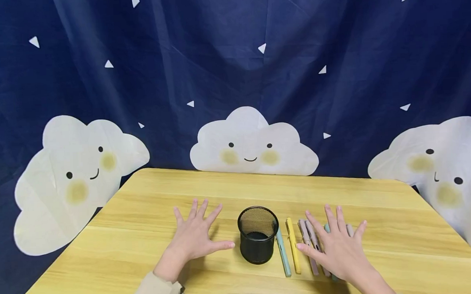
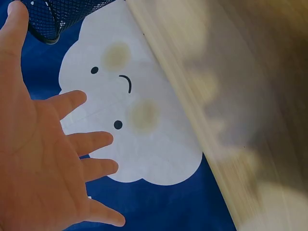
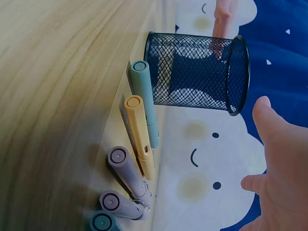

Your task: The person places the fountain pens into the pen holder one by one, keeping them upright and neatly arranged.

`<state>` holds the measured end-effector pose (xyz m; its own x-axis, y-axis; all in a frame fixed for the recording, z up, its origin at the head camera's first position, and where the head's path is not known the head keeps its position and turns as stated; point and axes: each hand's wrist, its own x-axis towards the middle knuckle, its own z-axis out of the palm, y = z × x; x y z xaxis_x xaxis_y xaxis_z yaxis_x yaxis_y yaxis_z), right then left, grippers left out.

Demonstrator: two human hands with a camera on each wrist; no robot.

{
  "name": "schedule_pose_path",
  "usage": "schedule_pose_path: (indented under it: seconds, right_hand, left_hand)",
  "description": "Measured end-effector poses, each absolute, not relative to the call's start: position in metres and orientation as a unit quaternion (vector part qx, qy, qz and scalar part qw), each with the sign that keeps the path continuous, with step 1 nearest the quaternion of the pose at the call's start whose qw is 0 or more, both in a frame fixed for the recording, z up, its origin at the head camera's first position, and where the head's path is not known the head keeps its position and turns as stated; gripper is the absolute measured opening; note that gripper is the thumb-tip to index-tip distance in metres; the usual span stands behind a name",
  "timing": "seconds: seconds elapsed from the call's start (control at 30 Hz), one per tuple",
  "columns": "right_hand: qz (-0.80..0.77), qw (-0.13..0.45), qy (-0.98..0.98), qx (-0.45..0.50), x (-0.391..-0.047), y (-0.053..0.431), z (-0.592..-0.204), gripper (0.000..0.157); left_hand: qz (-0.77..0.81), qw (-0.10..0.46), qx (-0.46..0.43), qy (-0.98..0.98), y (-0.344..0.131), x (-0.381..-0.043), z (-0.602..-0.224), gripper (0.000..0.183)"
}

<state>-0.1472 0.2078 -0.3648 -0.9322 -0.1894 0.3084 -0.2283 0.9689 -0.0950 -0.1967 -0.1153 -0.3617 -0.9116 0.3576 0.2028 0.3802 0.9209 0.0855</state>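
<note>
A black mesh pen cup [image 1: 257, 248] stands upright on the wooden table. To its left my left hand [image 1: 194, 238] is spread over the table, its thumb tip close to the cup and nothing held. My right hand [image 1: 341, 252] hovers with spread fingers above several capped pens, also holding nothing. Beside the cup lies a light green pen [image 3: 144, 91], then a yellow pen [image 3: 138, 130]. Two greyish-purple pens [image 3: 126, 168] follow, and a darker teal pen [image 3: 102, 222] is cut off by the frame's edge. In the head view the right hand partly covers the rightmost pens.
The light wood table [image 1: 116, 242] ends at a far edge in front of a dark blue curtain [image 1: 222, 45]. White smiling clouds [image 1: 253, 139] and small white triangles are printed on the curtain. A beige sleeve [image 1: 155, 293] covers the left forearm.
</note>
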Motion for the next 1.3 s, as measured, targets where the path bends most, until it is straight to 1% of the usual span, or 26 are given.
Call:
schedule_pose_path:
  seconds: [0.27, 0.57, 0.77, 1.1, 1.3]
  right_hand:
    - [0.070, 0.140, -0.983, 0.101, -0.147, 0.209, -0.364, 0.070]
    - [0.078, 0.139, -0.983, 0.093, -0.147, 0.215, -0.365, 0.067]
    - [0.085, 0.127, -0.984, 0.091, -0.145, 0.220, -0.367, 0.068]
    - [0.088, 0.124, -0.985, 0.083, -0.147, 0.231, -0.367, 0.067]
    - [0.100, 0.108, -0.986, 0.078, -0.149, 0.240, -0.364, 0.069]
  left_hand:
    - [-0.072, 0.088, -0.196, -0.974, -0.116, -0.199, -0.363, 0.093]
    - [-0.087, 0.111, -0.223, -0.964, -0.116, -0.202, -0.365, 0.088]
    - [-0.092, 0.107, -0.233, -0.962, -0.116, -0.203, -0.367, 0.088]
    - [-0.098, 0.119, -0.248, -0.957, -0.118, -0.203, -0.369, 0.087]
    - [-0.120, 0.116, -0.252, -0.953, -0.118, -0.203, -0.370, 0.084]
